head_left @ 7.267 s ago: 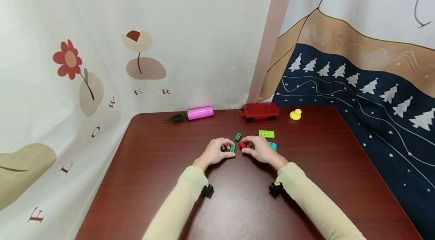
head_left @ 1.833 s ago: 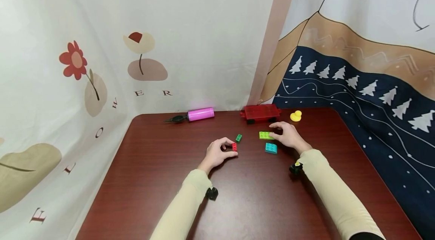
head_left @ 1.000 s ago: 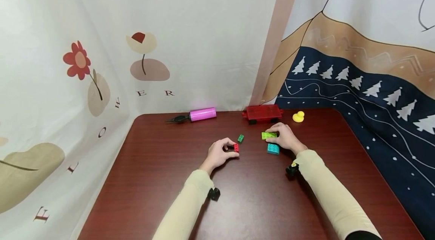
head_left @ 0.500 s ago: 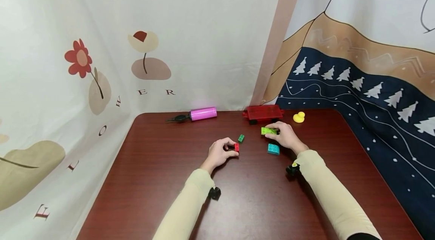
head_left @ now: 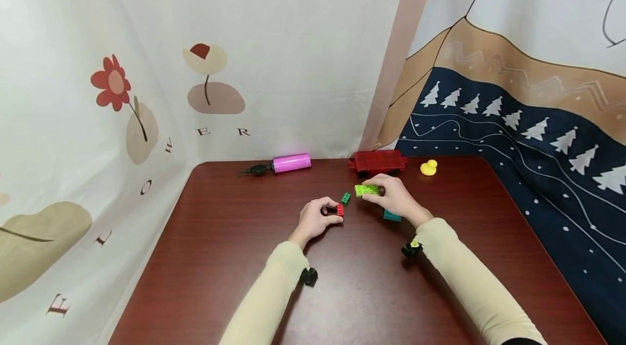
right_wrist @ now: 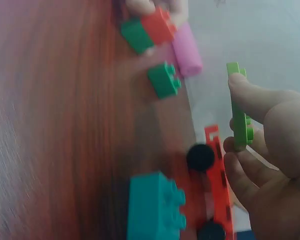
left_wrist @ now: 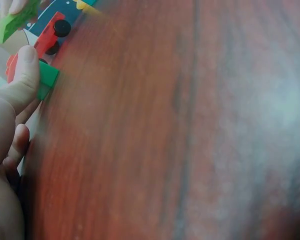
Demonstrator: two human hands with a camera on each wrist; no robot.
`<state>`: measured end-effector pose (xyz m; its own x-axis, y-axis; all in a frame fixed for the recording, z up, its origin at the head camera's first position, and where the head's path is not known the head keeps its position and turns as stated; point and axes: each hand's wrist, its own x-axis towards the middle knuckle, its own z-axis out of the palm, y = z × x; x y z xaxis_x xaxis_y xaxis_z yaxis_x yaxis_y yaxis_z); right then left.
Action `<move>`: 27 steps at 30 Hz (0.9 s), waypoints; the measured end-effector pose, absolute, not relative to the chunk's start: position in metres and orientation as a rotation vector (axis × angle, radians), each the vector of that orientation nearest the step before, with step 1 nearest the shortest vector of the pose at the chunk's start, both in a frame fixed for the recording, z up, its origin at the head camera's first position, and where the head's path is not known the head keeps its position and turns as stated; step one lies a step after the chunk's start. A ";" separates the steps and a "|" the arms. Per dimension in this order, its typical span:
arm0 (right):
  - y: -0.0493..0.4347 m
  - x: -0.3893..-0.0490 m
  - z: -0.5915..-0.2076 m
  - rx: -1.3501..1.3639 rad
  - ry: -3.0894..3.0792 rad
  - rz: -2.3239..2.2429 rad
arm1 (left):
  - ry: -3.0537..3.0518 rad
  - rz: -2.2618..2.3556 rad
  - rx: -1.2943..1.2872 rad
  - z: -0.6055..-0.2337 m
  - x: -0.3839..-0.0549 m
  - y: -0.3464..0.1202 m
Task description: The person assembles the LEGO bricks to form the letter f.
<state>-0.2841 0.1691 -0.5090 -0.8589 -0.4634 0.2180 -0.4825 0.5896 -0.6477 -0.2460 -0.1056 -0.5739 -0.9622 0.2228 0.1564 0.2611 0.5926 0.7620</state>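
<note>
My left hand point(head_left: 313, 221) pinches a red building brick point(head_left: 339, 210) between thumb and fingers. In the right wrist view the red brick sits stacked on a green brick point(right_wrist: 136, 36). My right hand point(head_left: 395, 199) grips a flat lime-green building brick point(right_wrist: 241, 115) by its sides, raised above the table, with its studs facing the palm side in the right wrist view. Between the two hands lies a small loose green brick point(head_left: 345, 198). A teal brick point(head_left: 392, 216) rests under my right wrist, partly hidden in the head view.
Along the back edge of the brown table point(head_left: 342, 290) are a purple hand pump point(head_left: 291, 163), a red wheeled wagon point(head_left: 377, 161) and a yellow toy duck point(head_left: 429, 167). Printed curtains point(head_left: 293, 51) hang right behind the table.
The red brick has gone from my right hand onto the green brick in my left. My right hand has since picked up the lime-green brick and carried it left.
</note>
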 end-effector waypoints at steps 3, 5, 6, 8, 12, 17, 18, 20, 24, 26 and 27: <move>0.159 -0.279 -0.509 0.880 -2.771 1.132 | -2.763 -1.332 -0.414 -0.573 -0.246 -0.105; 0.153 -0.276 -0.510 0.920 -2.756 1.129 | -2.771 -1.332 -0.406 -0.572 -0.246 -0.105; 0.150 -0.275 -0.511 0.936 -2.750 1.129 | -2.773 -1.332 -0.404 -0.572 -0.246 -0.105; 0.144 -0.272 -0.513 0.969 -2.738 1.130 | -2.774 -1.330 -0.405 -0.572 -0.246 -0.105; 0.134 -0.268 -0.517 1.047 -2.715 1.139 | -2.778 -1.323 -0.407 -0.573 -0.247 -0.106; 0.124 -0.264 -0.521 1.144 -2.685 1.148 | -2.788 -1.290 -0.408 -0.572 -0.247 -0.105; 0.123 -0.263 -0.522 1.151 -2.686 1.151 | -2.790 -1.284 -0.410 -0.572 -0.247 -0.105; 0.121 -0.262 -0.523 1.159 -2.691 1.144 | -2.794 -1.276 -0.409 -0.571 -0.247 -0.104; 0.119 -0.261 -0.526 1.144 -2.724 1.116 | -2.807 -1.273 -0.403 -0.571 -0.247 -0.103; 0.118 -0.261 -0.526 1.133 -2.738 1.104 | -2.811 -1.272 -0.399 -0.571 -0.247 -0.103; 0.117 -0.261 -0.526 1.130 -2.738 1.101 | -2.811 -1.273 -0.399 -0.572 -0.247 -0.103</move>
<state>-0.2609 0.1174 -0.5265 -0.7441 -0.6261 0.2331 -0.6132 0.5017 -0.6102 -0.2469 -0.1032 -0.5715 -0.9667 0.2192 0.1319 0.2437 0.6324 0.7353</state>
